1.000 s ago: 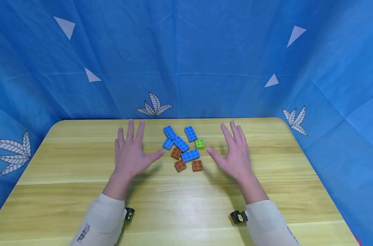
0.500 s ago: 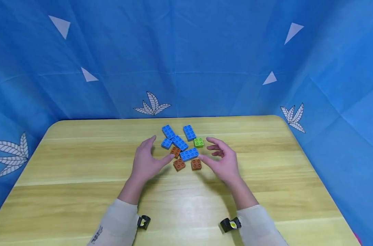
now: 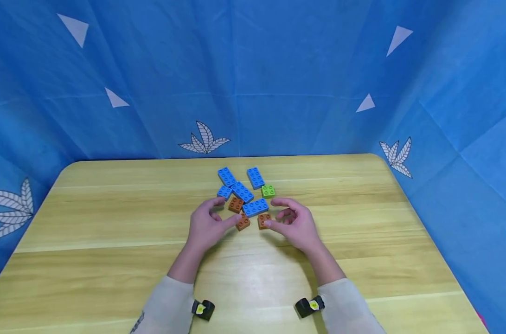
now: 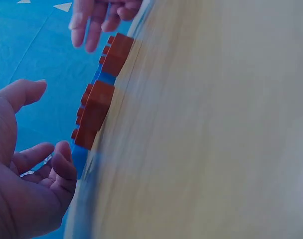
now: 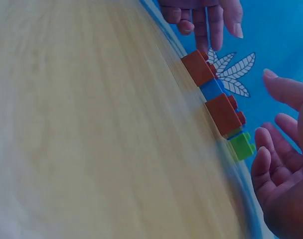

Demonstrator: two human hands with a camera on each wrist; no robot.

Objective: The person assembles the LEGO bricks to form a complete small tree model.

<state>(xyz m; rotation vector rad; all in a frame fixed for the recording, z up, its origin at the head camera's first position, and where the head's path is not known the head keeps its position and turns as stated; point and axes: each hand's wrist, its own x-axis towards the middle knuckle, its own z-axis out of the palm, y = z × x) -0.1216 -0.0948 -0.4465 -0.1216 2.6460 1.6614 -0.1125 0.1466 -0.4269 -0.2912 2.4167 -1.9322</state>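
My left hand (image 3: 207, 225) hovers left of the brick group, thumb over a brown brick (image 3: 243, 222), fingers bent with a gap to the thumb. My right hand (image 3: 297, 225) is to the right, its thumb tip over another brown brick (image 3: 263, 221) in the head view. Both wrist views show space between fingers and thumb, nothing held. A third brown brick (image 3: 236, 204) lies beside a long blue brick (image 3: 255, 207). Behind are a small blue brick (image 3: 224, 192), several long blue bricks (image 3: 242, 191) and a green brick (image 3: 268, 191).
The bricks lie on a wooden table (image 3: 111, 222) with rounded far corners. A blue patterned curtain (image 3: 278, 83) hangs behind and along the sides. A black device (image 3: 203, 309) is at the left cuff, another (image 3: 309, 306) at the right.
Both hands have come inward toward the bricks, and their fingers have gone from spread to bent. The bricks keep their arrangement; the head view has shifted slightly.
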